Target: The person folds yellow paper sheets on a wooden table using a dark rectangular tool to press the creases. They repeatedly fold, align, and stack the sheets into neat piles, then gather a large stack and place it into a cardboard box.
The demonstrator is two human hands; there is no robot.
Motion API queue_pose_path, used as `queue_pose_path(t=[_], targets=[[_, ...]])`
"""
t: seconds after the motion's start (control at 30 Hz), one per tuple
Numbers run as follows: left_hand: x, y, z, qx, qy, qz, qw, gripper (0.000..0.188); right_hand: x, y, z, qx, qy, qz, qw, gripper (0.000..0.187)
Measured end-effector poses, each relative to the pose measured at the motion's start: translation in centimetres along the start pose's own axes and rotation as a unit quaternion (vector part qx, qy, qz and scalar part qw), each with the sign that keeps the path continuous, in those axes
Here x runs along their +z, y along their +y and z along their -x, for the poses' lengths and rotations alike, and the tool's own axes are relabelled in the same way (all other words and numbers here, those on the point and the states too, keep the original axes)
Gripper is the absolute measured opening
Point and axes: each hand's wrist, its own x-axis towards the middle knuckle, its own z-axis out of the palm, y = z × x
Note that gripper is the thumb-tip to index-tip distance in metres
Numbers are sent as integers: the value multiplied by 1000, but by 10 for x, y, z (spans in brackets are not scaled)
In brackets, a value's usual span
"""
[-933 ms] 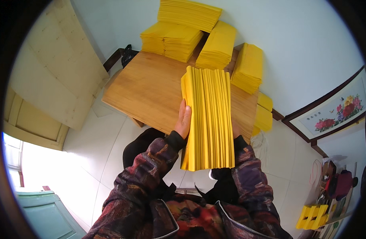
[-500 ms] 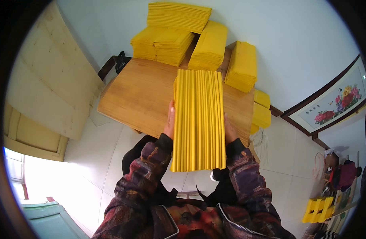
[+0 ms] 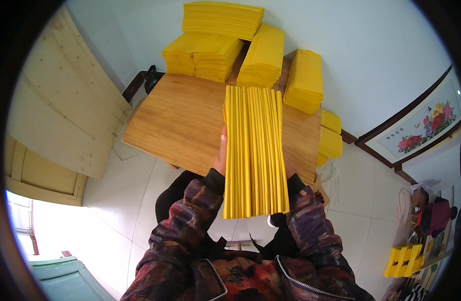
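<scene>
Upright between my hands, over the near edge of the table, is a thick bundle of folded yellow sheets [image 3: 254,155]. Its rounded folds face up and run lengthwise in close rows. My left hand [image 3: 222,153] presses the left side, with the thumb along it and the other fingers hidden behind or beneath. On the right side, my right hand [image 3: 290,168] grips the bundle; most of its fingers are out of sight. Whether the sheets are paper or cloth I cannot tell.
A wooden table [image 3: 165,115] stands before me, with stacks of yellow folded sheets [image 3: 203,57] at its back against the wall. More yellow bundles [image 3: 331,140] sit low beyond its right side. A wooden board [image 3: 54,95] leans at left; a framed flower picture [image 3: 416,125] is at right.
The bundle has shifted slightly right and its right side slants outward toward me. My right hand has slipped lower behind it and shows less; my left hand still holds its side.
</scene>
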Motion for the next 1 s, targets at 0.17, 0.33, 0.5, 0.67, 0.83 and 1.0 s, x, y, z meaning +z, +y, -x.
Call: queue_pose_path(t=[0.17,0.33,0.5,0.67,0.83,1.0], targets=[[6,2,-1,-38,-75,108,991,62,-4,-9,9,-23,-17,-7,1000,67],[-4,16,-8,9,-32,7,999,67,-1,-20,12,-47,-6,-33,998,64],[-10,24,3,-73,-64,117,988,55,2,-18,6,56,-42,-205,976,64],[2,19,1,-36,-18,92,995,66,1,-11,5,18,1,-126,992,62],[7,8,-3,8,-26,92,995,65,3,-5,6,-3,-21,-137,990,61],[-2,9,-1,18,-54,47,997,65,1,-1,5,-23,-28,-142,989,59]])
